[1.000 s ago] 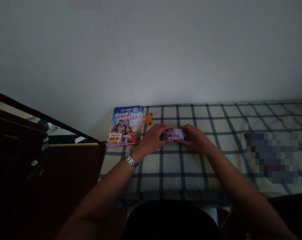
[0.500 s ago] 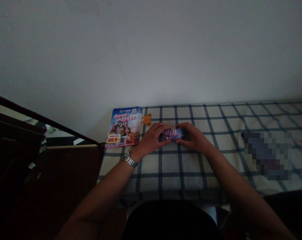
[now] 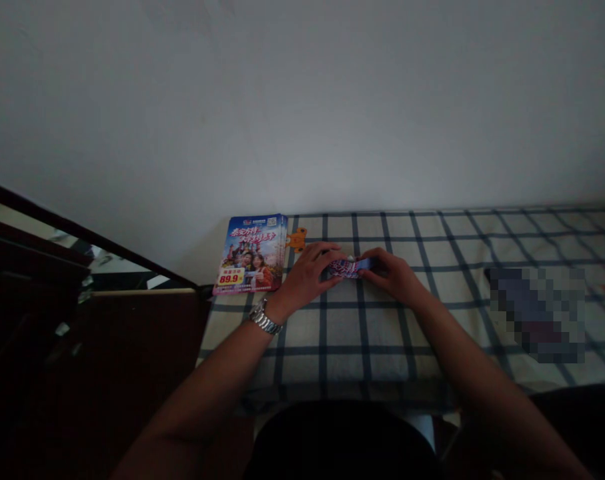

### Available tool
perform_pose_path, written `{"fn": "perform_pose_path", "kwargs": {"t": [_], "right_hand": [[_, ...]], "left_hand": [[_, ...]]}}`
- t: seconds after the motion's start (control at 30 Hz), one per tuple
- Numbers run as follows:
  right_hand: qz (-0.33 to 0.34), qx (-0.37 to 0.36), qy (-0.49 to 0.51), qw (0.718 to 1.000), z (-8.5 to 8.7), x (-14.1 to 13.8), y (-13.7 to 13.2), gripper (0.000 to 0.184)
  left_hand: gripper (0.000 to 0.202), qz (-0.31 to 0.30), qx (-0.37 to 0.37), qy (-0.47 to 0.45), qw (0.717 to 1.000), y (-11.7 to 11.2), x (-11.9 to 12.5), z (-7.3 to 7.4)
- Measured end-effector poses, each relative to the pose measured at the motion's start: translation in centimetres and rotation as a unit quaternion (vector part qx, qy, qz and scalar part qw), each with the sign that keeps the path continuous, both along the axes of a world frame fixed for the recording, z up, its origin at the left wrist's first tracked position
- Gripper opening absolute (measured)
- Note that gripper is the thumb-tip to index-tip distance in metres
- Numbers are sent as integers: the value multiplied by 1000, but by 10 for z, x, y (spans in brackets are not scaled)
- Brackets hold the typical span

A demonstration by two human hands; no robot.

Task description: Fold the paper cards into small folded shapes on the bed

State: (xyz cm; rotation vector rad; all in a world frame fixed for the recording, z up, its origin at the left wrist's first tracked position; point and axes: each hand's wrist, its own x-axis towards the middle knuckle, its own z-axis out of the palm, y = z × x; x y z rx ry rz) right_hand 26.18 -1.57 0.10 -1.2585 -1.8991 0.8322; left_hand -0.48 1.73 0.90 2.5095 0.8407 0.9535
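A small folded leaflet [image 3: 349, 268], printed in blue, red and white, is held low over the checked cloth. On its left side, my left hand [image 3: 307, 277] is closed around it with fingers and thumb. My right hand [image 3: 393, 279] pinches the leaflet's right end. Parts of the paper are hidden by my fingers. To the left of my hands lies a stack of printed leaflets [image 3: 255, 250], the top one showing a castle picture and the price 89.9. A metal watch [image 3: 265, 317] is on my left wrist.
A blue-and-white checked cloth [image 3: 302, 360] covers the surface, which meets a pale wall [image 3: 302, 107] behind. An orange bear figure [image 3: 297, 239] shows beside the stack. A pixelated dark object [image 3: 532, 317] lies at right. A dark rail [image 3: 82, 230] runs along the left.
The folded leaflet has tilted and changed shape between my hands; its large lettering has given way to a narrower, crinkled-looking strip. My right fingers have shifted slightly. The view has moved a little.
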Motion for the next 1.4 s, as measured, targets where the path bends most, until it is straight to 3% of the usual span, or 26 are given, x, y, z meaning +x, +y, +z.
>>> {"fn": "perform_pose_path", "kwargs": {"t": [0.1, 0.27, 0.47, 0.63, 0.73, 0.93, 1.17, 1.4], "right_hand": [[-2, -5, 3, 1000, -1, 0, 1, 31], [-15, 3, 22, 1000, -2, 3, 3, 31], [-72, 11, 23, 997, -2, 12, 7, 33], [-146, 24, 1, 989, 3, 22, 5, 37], [-220, 39, -31, 974, 8, 34, 4, 39], [-378, 81, -94, 918, 7, 72, 9, 39], [-444, 100, -137, 880, 3, 103, 13, 39], [-469, 118, -160, 861, -5, 118, 16, 33]], "left_hand": [[48, 14, -8, 7, 1000, -1, 0, 0], [74, 27, -32, -13, 999, -2, 0, 4], [62, 54, -31, -13, 998, -2, 1, -1], [66, 44, -45, -14, 998, -1, 2, -8], [58, 45, -55, 2, 997, -1, 2, -10], [50, 46, -69, 33, 996, 0, 1, -16], [48, 46, -74, 38, 996, 0, 0, -17], [44, 39, -68, 40, 996, 1, -1, -18]]}}
